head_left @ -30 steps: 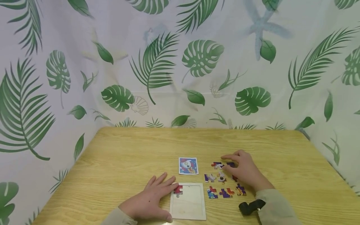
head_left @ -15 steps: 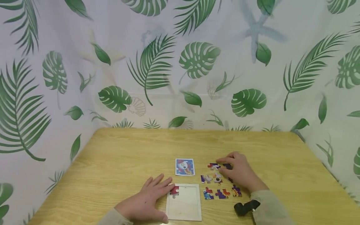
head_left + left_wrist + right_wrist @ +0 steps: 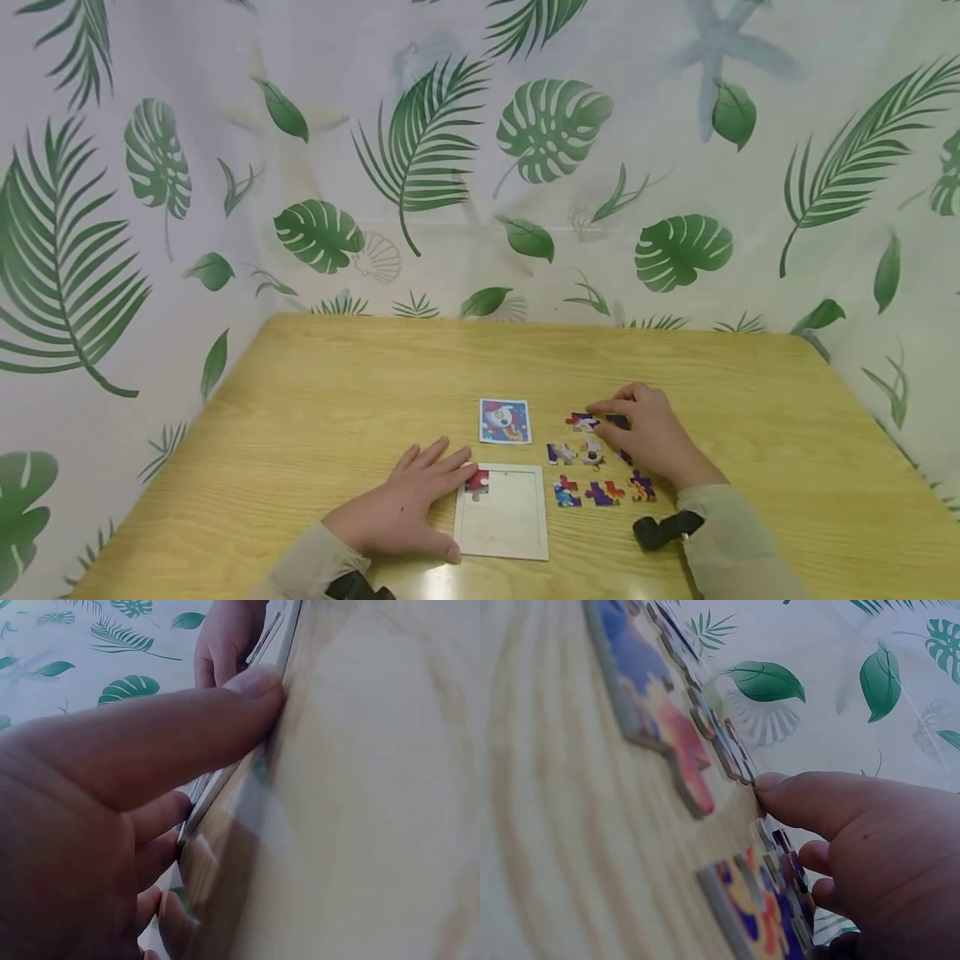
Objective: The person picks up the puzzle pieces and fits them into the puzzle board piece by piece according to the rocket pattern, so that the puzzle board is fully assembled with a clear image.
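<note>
Nearest the person, the left hand point(image 3: 401, 512) lies flat on the wooden table point(image 3: 337, 400), fingers straight and slightly spread, its fingertips touching the left edge of the white puzzle tray point(image 3: 501, 525); the left wrist view shows the thumb point(image 3: 187, 727) pressed against that edge. One red puzzle piece point(image 3: 476, 481) sits in the tray's upper left corner, just beside the fingertips; the rest of the tray floor is bare. A black strap point(image 3: 667, 528) shows at the right wrist, at the end of a beige sleeve point(image 3: 738, 554). To the right of the tray, a row of three loose pieces point(image 3: 600, 492) lies on the table, well apart from the left hand. Beyond that row, the right hand point(image 3: 651, 437) rests over the loose pieces, fingers curled downward, with the index fingertip and thumb touching a dark piece point(image 3: 617, 422) at the far end of the cluster; whether that piece is pinched or only touched cannot be determined. The right wrist view shows the thumb tip point(image 3: 780, 796) in contact with the edges of the pieces. Two further pieces point(image 3: 576, 452) lie just left of this hand. The two hands are apart. Further out, the reference picture card point(image 3: 505, 421) lies flat beyond the tray. The leaf-print curtain point(image 3: 480, 167) encloses the far and side edges of the table.
</note>
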Demonstrator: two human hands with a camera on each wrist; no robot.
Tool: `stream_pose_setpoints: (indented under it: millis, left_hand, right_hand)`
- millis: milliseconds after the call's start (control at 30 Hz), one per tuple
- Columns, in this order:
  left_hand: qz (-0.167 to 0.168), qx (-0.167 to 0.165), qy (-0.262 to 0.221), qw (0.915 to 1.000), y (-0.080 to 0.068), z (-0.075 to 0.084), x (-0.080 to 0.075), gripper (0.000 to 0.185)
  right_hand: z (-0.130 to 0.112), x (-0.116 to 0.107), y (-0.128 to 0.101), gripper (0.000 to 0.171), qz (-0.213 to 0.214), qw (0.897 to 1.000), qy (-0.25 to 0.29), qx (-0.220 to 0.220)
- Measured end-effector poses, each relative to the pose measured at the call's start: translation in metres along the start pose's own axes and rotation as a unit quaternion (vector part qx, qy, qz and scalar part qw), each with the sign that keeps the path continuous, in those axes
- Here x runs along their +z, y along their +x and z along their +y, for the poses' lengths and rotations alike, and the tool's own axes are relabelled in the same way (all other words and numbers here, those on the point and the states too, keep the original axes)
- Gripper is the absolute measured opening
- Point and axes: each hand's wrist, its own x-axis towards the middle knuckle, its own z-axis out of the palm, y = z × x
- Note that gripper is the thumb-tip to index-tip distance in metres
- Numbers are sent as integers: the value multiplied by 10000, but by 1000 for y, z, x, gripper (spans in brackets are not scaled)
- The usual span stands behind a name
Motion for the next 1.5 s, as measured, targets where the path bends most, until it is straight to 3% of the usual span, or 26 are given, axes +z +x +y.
stream_pose_setpoints:
  millis: [333,500,667,1267,1500]
  left_hand:
    - [-96,-30,-41,9999,-1,-3,3,97]
    - [-32,163,46,9999,6,0,5,97]
    - [-68,156,87,9998,12,2,-2,99]
    - [41,67,-66,9999,1,-3,-4,93]
    - [-15,98,97,9999,-1,-3,-5,90]
  right_hand:
    - [0,8,-7,23,-25,9998,141,168]
    - [6,-3,-11,23,68,9998,93,189]
    - [7,-10,-7,26,18,10000,74,-8]
    - [-4,4,5,27,15,9996,137,230]
    - [-3,5,5,28,107,9996,164,210]
